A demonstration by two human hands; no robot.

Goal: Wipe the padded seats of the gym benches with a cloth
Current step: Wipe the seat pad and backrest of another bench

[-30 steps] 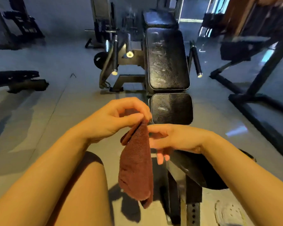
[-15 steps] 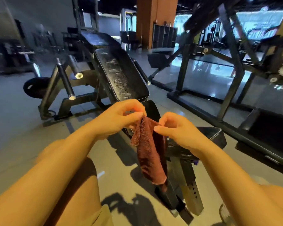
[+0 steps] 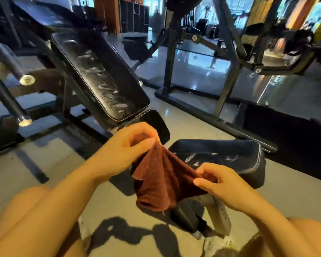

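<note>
A dark red cloth (image 3: pixel 161 180) hangs spread between my two hands in the lower middle of the view. My left hand (image 3: pixel 126 147) pinches its upper corner. My right hand (image 3: pixel 220 184) pinches another corner lower and to the right. Just behind the cloth sits a black padded seat (image 3: pixel 230 158) with pale smears on top. Beyond it the long black back pad (image 3: pixel 100 75) of the bench slopes up to the left, also streaked, with a small black pad (image 3: pixel 156 121) at its lower end.
Metal posts with white end caps (image 3: pixel 26 79) stick out at the left. A black machine frame (image 3: pixel 226 80) stands on the glossy floor to the right, with a dark pad (image 3: pixel 289 134) at the far right. The seat's post (image 3: pixel 219 214) drops to the floor near my knees.
My hands have pulled apart, spreading the cloth that hung bunched before. My right hand moved down and right. My view swung right, bringing the near seat pad closer.
</note>
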